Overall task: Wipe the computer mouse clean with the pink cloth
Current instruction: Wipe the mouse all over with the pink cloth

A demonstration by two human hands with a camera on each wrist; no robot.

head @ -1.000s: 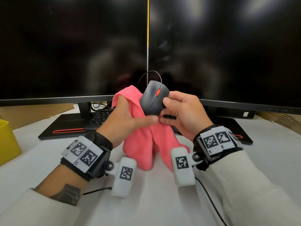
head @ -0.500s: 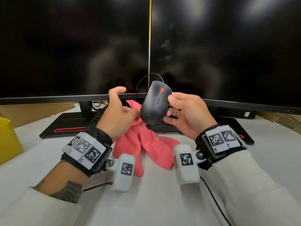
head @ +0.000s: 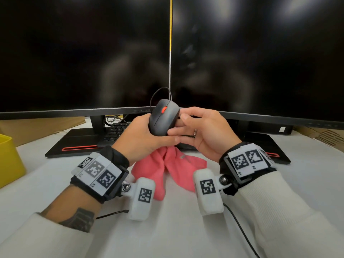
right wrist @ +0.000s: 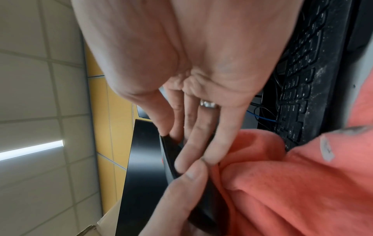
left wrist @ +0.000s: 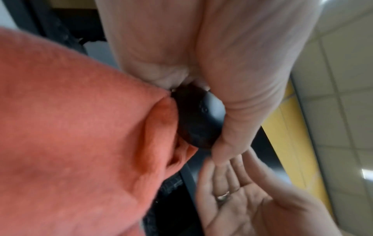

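The black computer mouse (head: 163,121) with an orange wheel is held up in front of the monitors, its cable looping behind it. My left hand (head: 145,136) cups it from the left and below, with the pink cloth (head: 167,170) bunched between palm and mouse and hanging down to the table. In the left wrist view the left thumb (left wrist: 242,95) lies across the mouse (left wrist: 197,119), next to the cloth (left wrist: 70,127). My right hand (head: 178,124) pinches the mouse's right side, thumb on top and fingers underneath. The right wrist view shows those fingers (right wrist: 193,135) along the mouse (right wrist: 171,153), touching the cloth (right wrist: 282,183).
Two dark monitors (head: 83,53) stand side by side close behind the hands, on black bases (head: 74,142). A black keyboard (head: 115,131) lies under them. A yellow container (head: 9,161) sits at the left edge, with cardboard (head: 320,136) at the far right. A thin cable (head: 242,229) crosses the white table.
The left hand has closed in under the mouse with the cloth, after lying open beside it. The mouse has tipped over to the left. The cloth now hangs lower.
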